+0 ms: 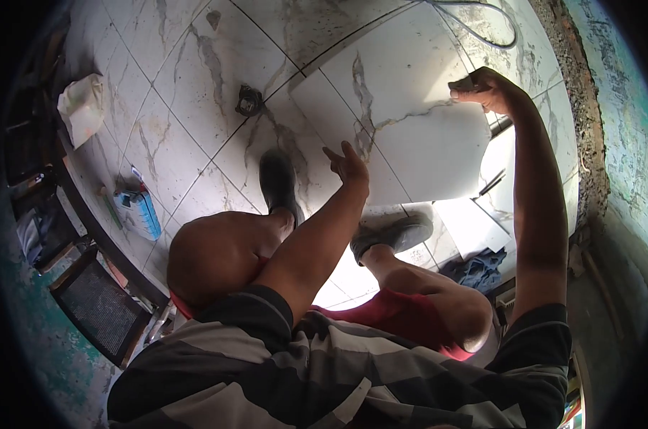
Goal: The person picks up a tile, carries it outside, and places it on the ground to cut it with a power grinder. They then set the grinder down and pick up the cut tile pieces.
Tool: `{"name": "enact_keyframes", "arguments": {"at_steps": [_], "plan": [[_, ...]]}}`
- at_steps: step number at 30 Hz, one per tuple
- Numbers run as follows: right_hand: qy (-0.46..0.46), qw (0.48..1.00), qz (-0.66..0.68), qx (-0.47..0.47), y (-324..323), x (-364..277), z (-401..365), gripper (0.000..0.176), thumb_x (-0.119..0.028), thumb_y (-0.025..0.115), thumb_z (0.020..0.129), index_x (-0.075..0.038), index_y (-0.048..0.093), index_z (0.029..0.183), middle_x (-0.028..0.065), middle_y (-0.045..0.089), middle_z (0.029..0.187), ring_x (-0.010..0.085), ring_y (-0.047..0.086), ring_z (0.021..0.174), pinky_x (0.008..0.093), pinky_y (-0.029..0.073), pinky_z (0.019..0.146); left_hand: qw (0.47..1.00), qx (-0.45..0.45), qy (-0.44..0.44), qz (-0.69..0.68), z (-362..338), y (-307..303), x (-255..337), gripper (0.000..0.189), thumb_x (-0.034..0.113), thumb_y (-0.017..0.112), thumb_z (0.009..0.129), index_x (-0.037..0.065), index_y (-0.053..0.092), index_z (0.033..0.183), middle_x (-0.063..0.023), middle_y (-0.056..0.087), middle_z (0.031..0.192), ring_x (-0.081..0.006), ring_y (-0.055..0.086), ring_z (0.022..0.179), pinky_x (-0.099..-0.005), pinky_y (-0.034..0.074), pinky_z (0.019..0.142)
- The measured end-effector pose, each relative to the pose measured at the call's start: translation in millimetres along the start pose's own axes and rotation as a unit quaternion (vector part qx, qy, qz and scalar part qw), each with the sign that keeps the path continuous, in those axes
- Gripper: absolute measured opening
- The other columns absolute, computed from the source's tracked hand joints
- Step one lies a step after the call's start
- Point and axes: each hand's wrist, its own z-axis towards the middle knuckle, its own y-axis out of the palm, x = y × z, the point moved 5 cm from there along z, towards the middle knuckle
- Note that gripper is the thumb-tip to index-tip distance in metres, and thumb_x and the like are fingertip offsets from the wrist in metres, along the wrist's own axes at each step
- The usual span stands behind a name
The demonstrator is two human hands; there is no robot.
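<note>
We hold our left hand (349, 166) with its fingers parted and loosely open at the left edge of the pale panel (427, 157); we cannot tell whether they touch it. Our right hand (485, 91) is at the panel's upper right, fingers bent toward the thumb; we cannot tell whether they grip it or something small and dark. The panel lies mostly between our hands, over the marbled floor (188, 93), above our right shoe (402, 232).

Worn room, tiled floor (181, 136), peeling wall (613, 79)
</note>
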Motion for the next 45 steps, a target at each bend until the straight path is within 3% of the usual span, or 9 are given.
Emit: {"name": "enact_keyframes", "arguments": {"at_steps": [4, 8, 14, 21, 26, 34, 36, 42, 45], "plan": [[-0.09, 0.979, 0.18, 0.036, 46.3, -5.7, -47.5, 0.05, -0.037, 0.078, 0.08, -0.007, 0.065, 0.118, 0.0087, 0.07, 0.111, 0.0187, 0.064, 0.104, 0.031, 0.049, 0.093, 0.997, 0.01, 0.033, 0.067, -44.9, -56.4, 22.5, 0.076, 0.054, 0.039, 0.098, 0.015, 0.007, 0.155, -0.0319, 0.008, 0.154, -0.0448, 0.02, 0.142, -0.0516, 0.025, 0.112], [-0.194, 0.975, 0.102, 0.027, 86.2, -49.4, -91.3, 0.04, -0.019, 0.075, 0.078, 0.0, 0.061, 0.111, 0.0159, 0.068, 0.098, 0.0242, 0.067, 0.092, 0.0369, 0.053, 0.08, 0.982, -0.036, 0.1, 0.159, -99.7, -147.5, 41.2, 0.071, 0.052, 0.038, 0.099, 0.012, 0.015, 0.154, -0.0307, 0.013, 0.154, -0.0457, 0.021, 0.141, -0.0481, 0.025, 0.114], [-0.03, 0.992, 0.077, 0.094, 128.0, -143.5, -213.5, 0.036, -0.013, 0.061, 0.083, -0.004, 0.059, 0.118, 0.023, 0.066, 0.105, 0.0395, 0.063, 0.103, 0.0442, 0.051, 0.086, 0.947, -0.147, 0.216, 0.184, -239.3, -297.4, 176.4, 0.067, 0.052, 0.035, 0.1, 0.007, 0.028, 0.15, -0.023, 0.021, 0.147, -0.0343, 0.046, 0.124, -0.0438, 0.042, 0.101], [0.041, 0.938, 0.201, 0.279, 72.7, -195.5, -497.7, 0.034, -0.022, 0.058, 0.082, -0.002, 0.061, 0.109, 0.0244, 0.066, 0.1, 0.0403, 0.064, 0.096, 0.0472, 0.05, 0.084, 0.906, -0.315, 0.069, 0.275, -302.4, -417.7, 306.4, 0.067, 0.054, 0.041, 0.098, 0.007, 0.038, 0.146, -0.0162, 0.039, 0.148, -0.0319, 0.049, 0.124, -0.0452, 0.039, 0.101], [0.028, 0.791, 0.349, 0.501, 101.0, -214.1, -699.4, 0.033, -0.027, 0.064, 0.082, 0.003, 0.063, 0.095, 0.0212, 0.067, 0.085, 0.0353, 0.067, 0.083, 0.0418, 0.05, 0.075, 0.757, -0.508, -0.05, 0.408, -386.3, -443.2, 315.9, 0.075, 0.059, 0.047, 0.095, 0.001, 0.038, 0.142, -0.0157, 0.044, 0.144, -0.0272, 0.05, 0.123, -0.0376, 0.042, 0.096], [-0.167, 0.313, 0.694, 0.627, 245.6, -268.3, -847.7, 0.03, -0.011, 0.062, 0.088, 0.006, 0.059, 0.113, 0.0138, 0.067, 0.1, 0.0219, 0.068, 0.083, 0.0345, 0.057, 0.073, 0.509, -0.821, -0.22, 0.133, -626.6, -430.8, 300.0, 0.09, 0.065, 0.06, 0.083, 0.006, 0.035, 0.145, -0.0103, 0.043, 0.147, -0.0278, 0.046, 0.13, -0.0414, 0.041, 0.105], [-0.18, 0.243, 0.704, 0.642, 285.2, -268.4, -869.3, 0.027, -0.009, 0.06, 0.088, 0.006, 0.059, 0.111, 0.0132, 0.067, 0.099, 0.022, 0.068, 0.083, 0.0348, 0.057, 0.073, 0.542, -0.798, -0.227, 0.135, -642.2, -424.4, 283.3, 0.084, 0.056, 0.065, 0.084, 0.007, 0.035, 0.145, -0.0096, 0.041, 0.149, -0.0271, 0.043, 0.134, -0.0417, 0.041, 0.107], [-0.157, 0.069, 0.741, 0.649, 412.1, -253.6, -917.3, 0.025, -0.004, 0.061, 0.085, 0.009, 0.061, 0.105, 0.0154, 0.066, 0.096, 0.025, 0.068, 0.082, 0.0372, 0.058, 0.074, 0.441, -0.839, -0.204, 0.247, -728.7, -422.2, 192.1, 0.066, 0.042, 0.06, 0.092, 0.006, 0.038, 0.143, -0.0127, 0.047, 0.144, -0.0308, 0.049, 0.13, -0.0501, 0.044, 0.105], [-0.082, -0.009, 0.76, 0.645, 469.1, -252.8, -920.1, 0.026, -0.005, 0.06, 0.084, 0.01, 0.06, 0.106, 0.0169, 0.066, 0.095, 0.0267, 0.068, 0.082, 0.0386, 0.057, 0.074, 0.52, -0.738, -0.238, 0.359, -731.2, -418.9, 136.0, 0.046, 0.021, 0.047, 0.097, -0.001, 0.041, 0.137, -0.0209, 0.056, 0.131, -0.0337, 0.06, 0.115, -0.0492, 0.056, 0.093]]}}
